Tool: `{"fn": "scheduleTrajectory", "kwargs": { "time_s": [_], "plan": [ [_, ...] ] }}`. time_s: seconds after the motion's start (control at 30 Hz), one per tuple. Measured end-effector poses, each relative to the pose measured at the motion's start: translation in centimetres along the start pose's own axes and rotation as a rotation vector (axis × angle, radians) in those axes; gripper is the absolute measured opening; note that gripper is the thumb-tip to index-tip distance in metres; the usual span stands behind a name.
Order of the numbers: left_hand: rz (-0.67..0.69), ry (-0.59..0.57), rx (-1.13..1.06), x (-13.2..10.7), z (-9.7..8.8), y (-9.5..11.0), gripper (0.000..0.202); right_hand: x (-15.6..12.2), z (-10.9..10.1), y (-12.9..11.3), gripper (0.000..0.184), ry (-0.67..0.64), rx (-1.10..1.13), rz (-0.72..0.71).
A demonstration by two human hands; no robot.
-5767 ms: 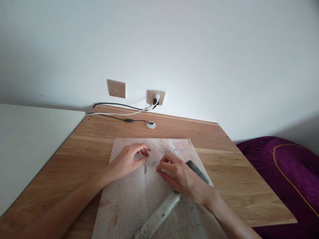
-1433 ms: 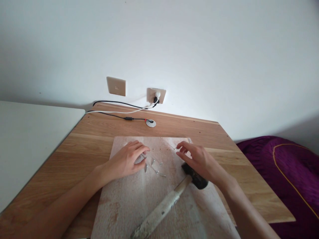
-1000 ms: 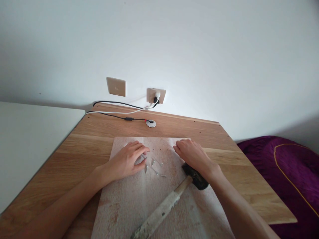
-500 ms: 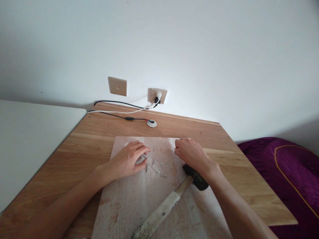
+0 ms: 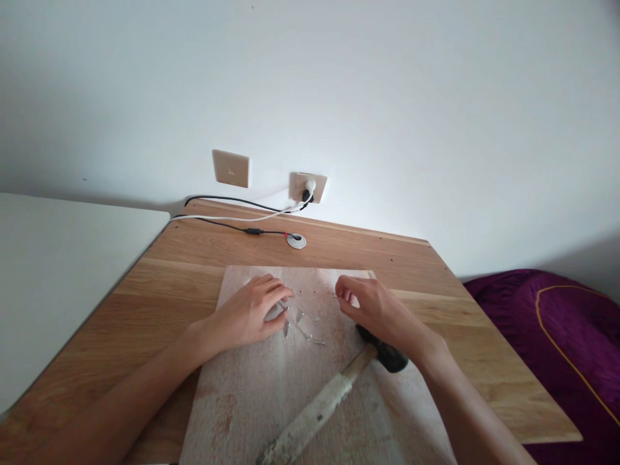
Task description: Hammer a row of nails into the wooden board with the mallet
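Observation:
My left hand (image 5: pixel 252 310) rests on the whitish board (image 5: pixel 242 400), thumb and fingers apart, beside several loose silvery nails (image 5: pixel 301 330). One nail lies partly in the gap between thumb and forefinger. Over the board's far right part, my right hand (image 5: pixel 371 302) is closed in a pinch, and a thin nail (image 5: pixel 334 295) sticks out to the left of its fingertips. Below that wrist lies a hammer (image 5: pixel 322 405) with a black head and a worn, pale-coated handle, set diagonally across the board. Small dark holes or marks show in the board between my hands.
The board lies on a wooden tabletop (image 5: pixel 165 284). Behind it, black and white cables (image 5: pixel 232 218) run to a wall socket (image 5: pixel 309 187) and a round cable grommet (image 5: pixel 296 241). A white surface (image 5: pixel 72 258) adjoins on the left; purple fabric (image 5: pixel 523 310) is at the right.
My right hand has turned and shifted slightly, so its pinched fingertips and the thin nail now show. My left hand has stayed in place. The camera view moved a little.

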State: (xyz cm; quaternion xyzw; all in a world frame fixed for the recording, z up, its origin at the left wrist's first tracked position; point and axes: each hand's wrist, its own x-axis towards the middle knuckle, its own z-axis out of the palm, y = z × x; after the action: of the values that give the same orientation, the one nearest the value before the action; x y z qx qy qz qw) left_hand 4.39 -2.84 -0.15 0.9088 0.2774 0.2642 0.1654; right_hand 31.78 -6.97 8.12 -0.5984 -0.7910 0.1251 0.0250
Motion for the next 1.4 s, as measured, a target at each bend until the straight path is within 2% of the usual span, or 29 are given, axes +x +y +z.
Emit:
{"fn": "scheduleTrajectory", "kwargs": {
  "time_s": [0.17,0.33,0.47,0.57,0.67,0.77,0.97,1.07,1.2,1.4],
  "plan": [
    [0.008,0.008,0.008,0.0,0.2,-0.1,0.016,-2.1,0.9,-1.3,0.007,-0.06,0.249,-0.13],
    [0.0,0.008,0.003,0.0,0.1,-0.1,0.014,-2.9,1.0,-2.0,0.011,-0.055,0.368,-0.098],
    [0.014,0.011,-0.006,0.0,0.0,0.0,0.016,-2.8,0.1,0.4,0.02,0.094,0.252,-0.022],
    [0.015,0.02,-0.022,0.1,-0.1,0.1,0.018,-2.0,-0.4,3.4,0.023,0.197,0.114,0.12],
    [0.022,0.023,-0.027,0.1,0.0,0.0,0.018,-1.0,-0.1,5.8,0.025,0.176,0.031,0.189],
    [0.025,0.022,-0.019,0.1,0.0,0.0,0.017,-0.1,0.6,6.7,0.028,0.105,-0.037,0.21],
    [0.024,0.016,-0.018,0.1,0.0,-0.1,0.016,0.8,1.1,5.6,0.037,-0.016,-0.178,0.225],
    [0.016,0.006,-0.019,0.1,0.0,-0.1,0.016,0.9,0.8,4.8,0.032,-0.041,-0.214,0.209],
    [0.016,0.006,-0.016,0.0,0.0,-0.1,0.016,0.8,0.4,4.3,0.023,-0.036,-0.211,0.188],
    [0.026,0.015,-0.016,0.0,0.0,-0.2,0.015,0.3,-0.1,3.7,0.021,0.039,-0.114,0.134]
  ]
}}
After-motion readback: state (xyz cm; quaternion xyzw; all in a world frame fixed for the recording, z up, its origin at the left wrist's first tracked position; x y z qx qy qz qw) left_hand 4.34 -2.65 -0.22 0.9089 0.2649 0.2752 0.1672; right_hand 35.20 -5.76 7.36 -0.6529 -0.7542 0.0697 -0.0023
